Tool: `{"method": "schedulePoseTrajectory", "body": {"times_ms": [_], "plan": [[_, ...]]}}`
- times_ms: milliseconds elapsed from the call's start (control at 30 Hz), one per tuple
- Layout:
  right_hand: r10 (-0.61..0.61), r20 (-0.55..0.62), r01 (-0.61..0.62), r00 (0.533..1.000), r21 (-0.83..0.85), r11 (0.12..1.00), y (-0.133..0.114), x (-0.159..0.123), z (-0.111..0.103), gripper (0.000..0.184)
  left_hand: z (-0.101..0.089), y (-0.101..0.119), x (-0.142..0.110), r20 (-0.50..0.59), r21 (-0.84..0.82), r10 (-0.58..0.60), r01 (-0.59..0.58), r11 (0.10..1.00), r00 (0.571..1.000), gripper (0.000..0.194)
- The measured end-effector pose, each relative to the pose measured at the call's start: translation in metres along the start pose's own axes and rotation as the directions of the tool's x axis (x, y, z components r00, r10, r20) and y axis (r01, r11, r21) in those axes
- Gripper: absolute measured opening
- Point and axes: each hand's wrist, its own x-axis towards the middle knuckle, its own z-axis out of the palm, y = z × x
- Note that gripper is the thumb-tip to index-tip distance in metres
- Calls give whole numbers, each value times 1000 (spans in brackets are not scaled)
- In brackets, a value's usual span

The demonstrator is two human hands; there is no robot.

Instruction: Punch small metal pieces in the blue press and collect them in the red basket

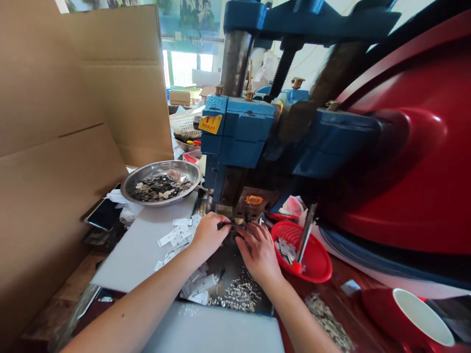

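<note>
My left hand [210, 234] is at the foot of a blue press [239, 132], thumb and fingers pinched at a small dark piece I cannot make out. Beside it, my right hand [260, 252] has its fingers bent in at the same spot under the press head; what they hold is hidden. Flat silver metal plates [180, 235] lie loose to the left of my left hand. Between my forearms, many tiny shiny metal parts [243, 291] are spread over the dark press bed [230, 260].
A steel bowl [127, 189] of thin metal pieces stands at left, near a phone [105, 213] and tall cardboard [125, 88]. At right are a red basket [318, 267] with plates and a rod handle [306, 233], a red mug [382, 314] and a large red wheel [412, 162].
</note>
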Motion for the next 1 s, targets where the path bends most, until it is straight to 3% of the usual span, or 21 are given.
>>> {"method": "schedulePoseTrajectory", "body": {"times_ms": [233, 367, 433, 500, 567, 633, 733, 867, 933, 1000], "plan": [[0, 22, 2, 1000, -100, 995, -12, 9, -7, 23, 7, -6, 10, 65, -61, -11, 15, 998, 998, 24], [104, -4, -102, 995, 159, 982, 1, -2, -6, 26, 4, -7, 9, 53, -81, -32, 36, 996, 998, 24], [304, -41, -267, 952, 378, 887, 12, -18, -8, 31, -5, -9, 4, 21, -74, -45, 47, 996, 999, 26], [553, -27, -429, 833, 600, 675, 22, -38, -15, 41, -19, -13, -4, 9, -62, -47, 47, 997, 999, 26], [625, 63, -445, 778, 758, 476, 26, -55, -24, 52, -35, -20, -13, 13, -39, -43, 43, 998, 999, 25], [614, 119, -424, 781, 822, 380, 24, -65, -31, 50, -53, -32, -21, 18, 11, -57, 57, 998, 998, 24], [597, 113, -381, 794, 858, 344, 20, -67, -31, 48, -78, -57, -31, 9, 147, -91, 88, 985, 996, 24], [578, 163, -340, 800, 916, 212, 24, -62, -19, 66, -104, -89, -44, -23, 382, -173, 169, 909, 985, 26], [604, 193, -397, 774, 890, 224, 28, -57, -14, 65, -110, -99, -50, -22, 448, -203, 191, 873, 979, 30], [625, 188, -491, 758, 794, 357, 29, -46, -9, 53, -112, -104, -53, -16, 479, -217, 198, 855, 976, 33]]}}
